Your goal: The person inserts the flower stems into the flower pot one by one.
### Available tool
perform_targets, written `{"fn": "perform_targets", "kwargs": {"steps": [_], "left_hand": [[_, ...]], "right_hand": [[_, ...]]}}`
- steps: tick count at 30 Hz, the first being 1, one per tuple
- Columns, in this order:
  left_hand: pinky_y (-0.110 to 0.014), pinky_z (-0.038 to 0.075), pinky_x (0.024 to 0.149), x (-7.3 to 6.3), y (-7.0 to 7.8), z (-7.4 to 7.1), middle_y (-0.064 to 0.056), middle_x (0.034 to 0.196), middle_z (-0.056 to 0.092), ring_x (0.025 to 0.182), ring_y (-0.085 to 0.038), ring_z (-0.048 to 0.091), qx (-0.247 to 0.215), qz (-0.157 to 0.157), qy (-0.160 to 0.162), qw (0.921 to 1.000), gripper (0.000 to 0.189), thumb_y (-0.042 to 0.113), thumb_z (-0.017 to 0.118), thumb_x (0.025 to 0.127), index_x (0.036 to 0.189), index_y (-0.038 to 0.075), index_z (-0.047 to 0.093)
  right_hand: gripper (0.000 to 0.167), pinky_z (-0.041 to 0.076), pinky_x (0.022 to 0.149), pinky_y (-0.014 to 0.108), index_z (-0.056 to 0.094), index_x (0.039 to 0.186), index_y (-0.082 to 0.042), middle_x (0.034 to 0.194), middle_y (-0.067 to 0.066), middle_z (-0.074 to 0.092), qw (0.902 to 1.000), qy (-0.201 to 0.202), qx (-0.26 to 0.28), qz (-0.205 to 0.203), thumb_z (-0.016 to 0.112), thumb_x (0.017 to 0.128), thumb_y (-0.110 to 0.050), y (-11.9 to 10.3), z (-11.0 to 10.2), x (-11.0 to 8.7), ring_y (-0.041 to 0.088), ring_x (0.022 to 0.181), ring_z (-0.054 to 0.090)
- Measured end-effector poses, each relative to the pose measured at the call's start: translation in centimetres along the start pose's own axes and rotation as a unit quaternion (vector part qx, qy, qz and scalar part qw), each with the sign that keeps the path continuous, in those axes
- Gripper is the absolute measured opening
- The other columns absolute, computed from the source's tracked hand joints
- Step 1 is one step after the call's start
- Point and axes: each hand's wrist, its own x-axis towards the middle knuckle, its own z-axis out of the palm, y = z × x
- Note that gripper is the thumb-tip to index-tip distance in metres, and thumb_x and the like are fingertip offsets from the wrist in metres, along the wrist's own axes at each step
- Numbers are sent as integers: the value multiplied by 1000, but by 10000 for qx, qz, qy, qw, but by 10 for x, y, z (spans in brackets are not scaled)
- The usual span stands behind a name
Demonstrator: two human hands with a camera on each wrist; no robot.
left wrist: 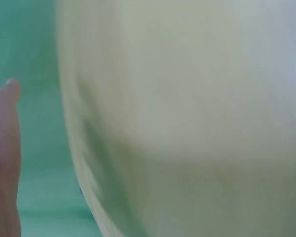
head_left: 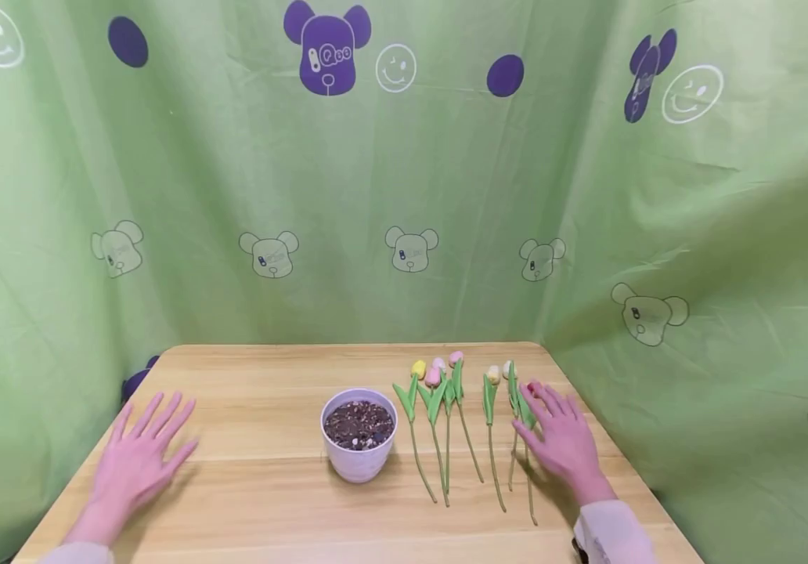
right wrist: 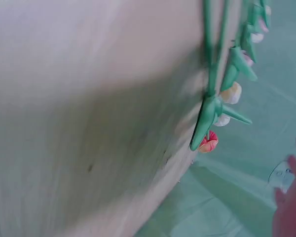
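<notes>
My left hand (head_left: 138, 466) is spread with straight fingers above the left side of the wooden table (head_left: 256, 517), holding nothing. On the right my right hand (head_left: 564, 439) hovers with extended fingers, partly covering a red tulip (right wrist: 208, 142) in the head view. Several artificial tulips lie in a row left of that hand: a yellow tulip (head_left: 419, 370), pink tulips (head_left: 433, 377) and whitish ones, with green leaves and long stems. Between the hands stands a white flowerpot (head_left: 358, 464) filled with dark soil (head_left: 359, 425). The right wrist view shows a gap between hand and flowers.
A green curtain (head_left: 340, 172) with bear and smiley prints hangs behind the table and along both sides. The table's back edge (head_left: 291, 345) meets it closely. A dark purple object or print (head_left: 138, 381) shows at the left edge.
</notes>
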Motion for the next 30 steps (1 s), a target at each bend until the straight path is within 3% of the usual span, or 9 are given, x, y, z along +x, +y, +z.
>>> {"fn": "perform_targets", "kwargs": {"steps": [4,7,10,13,16,20,25,28,30], "left_hand": [[-70,13,123,19,25,-5,-15,167,32,154,-43,26,-870,-788,-375,9924,72,49,51,104,166,23,24],[-78,25,112,33,44,-7,-23,162,39,143,-53,38,-1654,-1227,-623,9766,68,49,47,107,166,21,24],[-81,32,106,45,62,-8,-25,158,43,138,-55,43,-2371,-1475,-846,9565,66,48,44,109,165,18,26],[-78,40,102,54,80,-5,-25,154,49,134,-51,51,-3120,-1705,-1076,9284,65,48,41,110,165,17,26],[-71,46,101,60,97,-4,-25,148,55,129,-45,57,-3840,-1940,-1271,8938,64,48,40,111,165,17,27],[-59,53,101,69,121,-3,-23,140,61,122,-40,63,-4649,-2162,-1406,8470,62,48,41,111,164,18,29],[-49,59,95,80,146,3,-21,132,66,111,-36,67,-5453,-2336,-1474,7915,59,42,44,111,162,14,32],[-49,60,92,84,159,6,-21,126,68,105,-34,68,-5781,-2461,-1508,7632,57,39,46,110,160,12,37],[-50,60,90,87,167,8,-21,122,69,101,-33,69,-5958,-2464,-1539,7488,56,37,47,110,158,9,38]], "right_hand": [[76,39,105,76,24,165,-15,159,29,37,9894,-299,1049,961,48,105,-56,1,-8,2,54,135,45],[77,49,96,71,25,164,-9,151,32,46,9713,-436,1763,1535,47,106,-55,4,-12,4,51,123,57],[73,51,98,65,30,161,-3,144,31,54,9540,-463,2265,1910,51,107,-48,8,-13,4,49,116,62],[71,52,99,61,34,157,1,139,32,58,9433,-537,2457,2166,53,107,-45,12,-12,3,48,114,64],[69,59,87,47,37,154,5,136,35,58,9316,-682,2635,2409,56,106,-42,15,-11,1,41,101,69],[64,60,69,31,40,150,7,132,38,58,9163,-873,2863,2661,59,104,-33,16,-6,-2,30,86,72],[59,59,75,35,46,145,11,124,36,63,9148,-1031,2868,2649,60,103,-27,12,0,-5,28,84,72],[56,58,76,35,49,142,11,117,33,66,9145,-1077,2853,2658,62,101,-25,7,4,-6,25,80,72],[54,58,73,34,51,139,12,112,31,68,9132,-1070,2855,2704,64,100,-24,4,7,-6,23,76,71]]}}
